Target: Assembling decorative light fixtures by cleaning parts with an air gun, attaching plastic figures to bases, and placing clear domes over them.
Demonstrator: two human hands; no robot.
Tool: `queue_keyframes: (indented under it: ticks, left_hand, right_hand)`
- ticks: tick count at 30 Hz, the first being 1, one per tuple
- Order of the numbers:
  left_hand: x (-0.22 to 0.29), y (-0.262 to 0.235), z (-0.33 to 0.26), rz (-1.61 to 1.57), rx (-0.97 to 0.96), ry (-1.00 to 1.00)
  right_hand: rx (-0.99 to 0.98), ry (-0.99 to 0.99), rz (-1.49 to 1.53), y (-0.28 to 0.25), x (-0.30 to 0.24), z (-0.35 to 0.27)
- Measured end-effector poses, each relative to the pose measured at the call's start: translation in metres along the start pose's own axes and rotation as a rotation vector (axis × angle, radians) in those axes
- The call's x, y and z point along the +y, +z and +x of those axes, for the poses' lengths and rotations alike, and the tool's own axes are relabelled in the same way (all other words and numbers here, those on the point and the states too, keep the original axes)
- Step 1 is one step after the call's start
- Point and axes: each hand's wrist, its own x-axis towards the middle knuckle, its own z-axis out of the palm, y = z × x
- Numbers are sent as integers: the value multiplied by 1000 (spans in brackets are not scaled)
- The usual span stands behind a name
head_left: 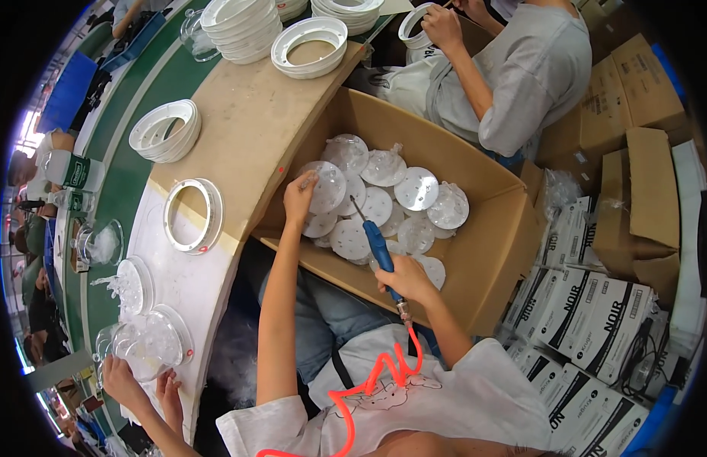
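My left hand (298, 196) reaches into an open cardboard box (496, 245) and pinches the edge of a round disc wrapped in clear plastic (327, 185). Several more such wrapped discs (416, 189) fill the bottom of the box. My right hand (405, 279) grips a blue pen-shaped air tool (378, 245), its thin tip pointing up over the discs. An orange coiled hose (368, 385) runs from the tool's rear down across my white shirt.
White plastic rings (193, 215) lie singly and in stacks (166, 129) on the curved workbench at left. Another person's hands (140, 385) hold clear covers at lower left. A person in grey (521, 68) works beyond the box. Stacked cartons (589, 305) fill the right.
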Motion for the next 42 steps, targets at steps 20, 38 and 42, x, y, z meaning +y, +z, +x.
queue_keyframes:
  ticks: [20,38,42]
  left_hand:
    - [-6,-6,4,-59,-75,42]
    - [1,0,-7,222,-291,253]
    - [-8,3,-9,443,-448,360]
  right_hand:
    - [-39,45,-29,-4,9,-17]
    - [-61,-38,27,7,-4,4]
    - [-84,-99,29,2,-2,-2]
